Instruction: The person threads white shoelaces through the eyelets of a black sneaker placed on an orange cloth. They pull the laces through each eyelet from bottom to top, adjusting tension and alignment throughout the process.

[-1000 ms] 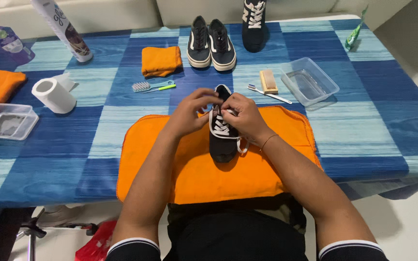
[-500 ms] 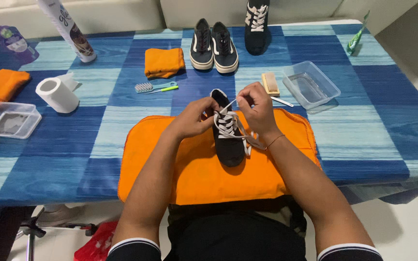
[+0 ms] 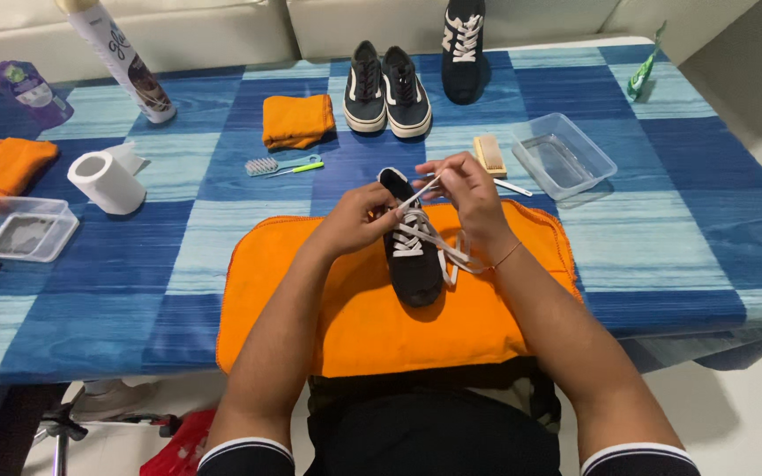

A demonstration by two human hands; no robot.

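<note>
Head view showed both forearms reaching forward from the lower edge, elbows bent outward, wrists converging over a black shoe (image 3: 416, 251). The shoe lay on an orange cloth (image 3: 354, 308) spread at the near edge of the blue checked desk (image 3: 178, 256), toe pointing away from the person. The left hand (image 3: 359, 220) rested against the left side of the shoe near the toe, fingers curled, its grip closed on the shoe's upper. The right hand (image 3: 465, 194) was raised slightly above the toe end, thumb and forefinger pinched shut on a white lace (image 3: 421, 189) drawn taut toward the left hand. Loose loops of lace lay across the tongue and trailed off the right side of the shoe.

A thin bracelet circled the right wrist. Beyond the hands stood a pair of dark sneakers (image 3: 388, 88), a folded orange towel (image 3: 297, 121), a small brush (image 3: 280, 166), a wooden block brush (image 3: 489, 154) and a clear plastic tray (image 3: 564, 154). A paper roll (image 3: 106, 182) sat at the left.

The left fingertips were hidden behind the shoe. Which eyelet the lace passed through could not be made out. A single black sneaker (image 3: 463, 44) was cut off by the top edge.
</note>
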